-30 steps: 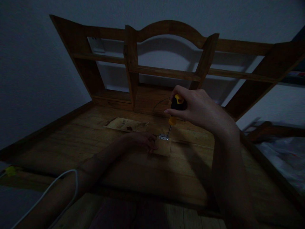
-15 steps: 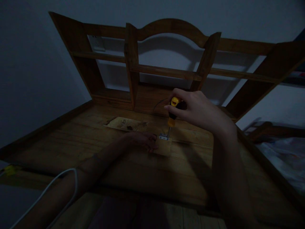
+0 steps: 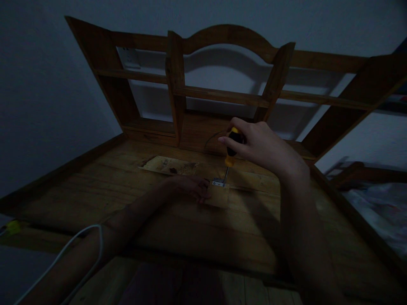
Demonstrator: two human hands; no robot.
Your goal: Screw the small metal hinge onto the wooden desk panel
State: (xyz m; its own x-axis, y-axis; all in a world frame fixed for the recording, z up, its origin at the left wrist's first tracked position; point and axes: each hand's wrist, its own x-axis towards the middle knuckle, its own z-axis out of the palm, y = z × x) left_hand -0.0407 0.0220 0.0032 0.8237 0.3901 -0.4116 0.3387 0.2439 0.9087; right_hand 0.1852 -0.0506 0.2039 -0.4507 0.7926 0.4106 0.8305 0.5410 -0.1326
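My right hand (image 3: 254, 140) is wrapped round the handle of a yellow-and-black screwdriver (image 3: 234, 144). The screwdriver's shaft slants down to the right end of a small metal hinge (image 3: 218, 183). That hinge lies at the far edge of a small square wooden board (image 3: 218, 198) on the desktop. At the board's left side, my left hand (image 3: 193, 187) is closed with its fingers curled against the edge. Dim light hides the exact finger contact and any screw under the tip.
The wooden desktop (image 3: 143, 203) carries a stained paper-like sheet (image 3: 165, 164) left of the board. A wooden shelf unit (image 3: 222, 96) rises at the back. A white cable (image 3: 101, 243) loops over my left forearm. A yellow object (image 3: 13, 227) sits at the left front edge.
My right wrist has turned slightly and the screwdriver handle has rotated and tilted a little. My left hand, the hinge and the board stay in place.
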